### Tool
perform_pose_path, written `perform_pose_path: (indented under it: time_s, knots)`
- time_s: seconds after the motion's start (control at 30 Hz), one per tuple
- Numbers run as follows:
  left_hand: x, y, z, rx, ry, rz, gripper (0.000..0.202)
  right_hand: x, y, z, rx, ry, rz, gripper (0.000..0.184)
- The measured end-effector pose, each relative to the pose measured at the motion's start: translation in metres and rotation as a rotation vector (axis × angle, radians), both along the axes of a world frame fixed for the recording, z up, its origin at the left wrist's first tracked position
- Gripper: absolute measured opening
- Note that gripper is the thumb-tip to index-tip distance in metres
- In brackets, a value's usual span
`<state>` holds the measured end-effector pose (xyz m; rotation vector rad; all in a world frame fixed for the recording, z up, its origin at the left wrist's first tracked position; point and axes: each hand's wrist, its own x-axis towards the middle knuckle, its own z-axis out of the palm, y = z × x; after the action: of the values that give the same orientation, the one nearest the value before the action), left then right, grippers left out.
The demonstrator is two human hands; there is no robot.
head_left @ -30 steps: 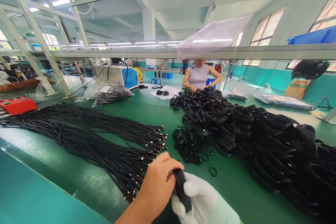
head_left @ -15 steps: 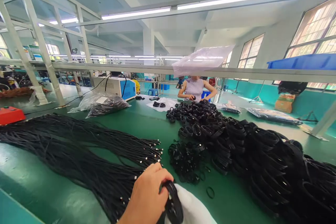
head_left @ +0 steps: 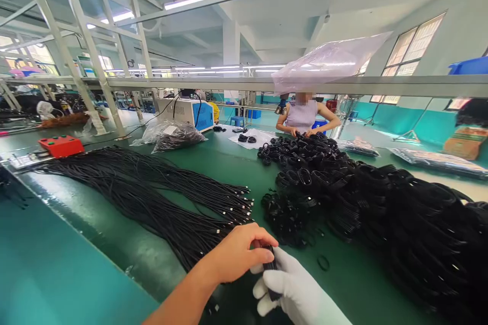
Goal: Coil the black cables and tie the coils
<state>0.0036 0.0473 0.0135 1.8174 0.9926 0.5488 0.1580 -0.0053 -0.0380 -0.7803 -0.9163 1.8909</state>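
Low in the view, a coiled black cable (head_left: 270, 265) is held between both hands. My left hand (head_left: 240, 253), bare, pinches the coil's upper part between thumb and fingers. From the right, my right hand (head_left: 295, 284), in a white glove, has its fingers closed around the coil's lower part. Much of the coil is covered by the fingers. Left of the hands, long straight black cables (head_left: 163, 198) with light-coloured ends lie across the green table (head_left: 95, 244). Just beyond the hands is a heap of small black bands (head_left: 285, 216), and one loose band (head_left: 323, 263) lies apart.
A big pile of coiled black cables (head_left: 400, 223) covers the table's right side. Farther back are a filled plastic bag (head_left: 177, 134), a blue-and-white machine (head_left: 190, 111) and a red box (head_left: 61, 146). A co-worker (head_left: 303, 116) handles cables across the table, under a shelf rail (head_left: 236, 83).
The white-gloved right hand has come up into fuller view and now grips the coil together with the left. My view has turned left, so the scene sits farther right.
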Motion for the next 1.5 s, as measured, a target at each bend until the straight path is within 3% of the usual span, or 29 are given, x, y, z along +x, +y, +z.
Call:
perform_pose_path:
  time_s: [0.07, 0.17, 0.27, 0.33, 0.47, 0.67, 0.77, 0.83, 0.93, 1.07, 1.2, 1.37, 1.5]
  knots:
    - [0.004, -0.001, 0.001, 0.031, 0.042, 0.012, 0.023, 0.0, 0.0, -0.007, -0.013, 0.05, 0.024, 0.034]
    - [0.006, -0.006, 0.001, 0.056, 0.063, 0.051, 0.022, 0.003, 0.002, -0.013, -0.014, 0.117, 0.123, 0.036]
    - [0.004, -0.017, 0.001, 0.094, 0.011, 0.241, 0.021, 0.006, 0.003, -0.008, -0.01, 0.098, 0.119, 0.04]
    - [0.004, -0.027, -0.001, -0.019, -0.059, 0.323, 0.02, 0.006, 0.002, -0.003, -0.004, 0.086, 0.102, 0.041]
    - [0.007, -0.041, -0.012, -0.374, -0.247, 0.289, 0.011, 0.004, 0.002, 0.005, 0.059, 0.054, 0.14, 0.046]
    - [0.009, -0.043, -0.026, -0.492, -0.429, 0.267, 0.014, 0.006, 0.002, 0.008, 0.034, -0.06, 0.164, 0.05]
    - [0.004, -0.04, -0.026, -0.412, -0.298, 0.26, 0.014, 0.006, 0.001, 0.011, 0.023, -0.048, 0.156, 0.048]
    - [0.002, -0.039, -0.023, -0.234, -0.156, 0.335, 0.008, 0.005, 0.0, 0.011, 0.005, -0.031, 0.142, 0.046]
    - [0.004, -0.039, -0.023, 0.102, -0.046, 0.409, 0.027, 0.003, 0.0, 0.007, -0.023, -0.052, 0.14, 0.049]
    - [0.011, -0.04, -0.034, 0.31, -0.024, 0.398, 0.039, 0.002, 0.0, -0.002, -0.042, -0.07, 0.138, 0.06]
    - [0.014, -0.038, -0.04, 0.355, -0.012, 0.44, 0.037, 0.001, -0.001, -0.004, -0.036, 0.02, 0.17, 0.053]
    - [0.006, -0.025, -0.011, 0.24, -0.041, 0.373, 0.027, 0.004, 0.001, -0.006, -0.13, 0.335, 0.22, 0.039]
    - [-0.008, -0.015, 0.002, 0.212, -0.123, 0.468, 0.026, 0.011, -0.001, -0.007, -0.144, 0.422, 0.256, 0.054]
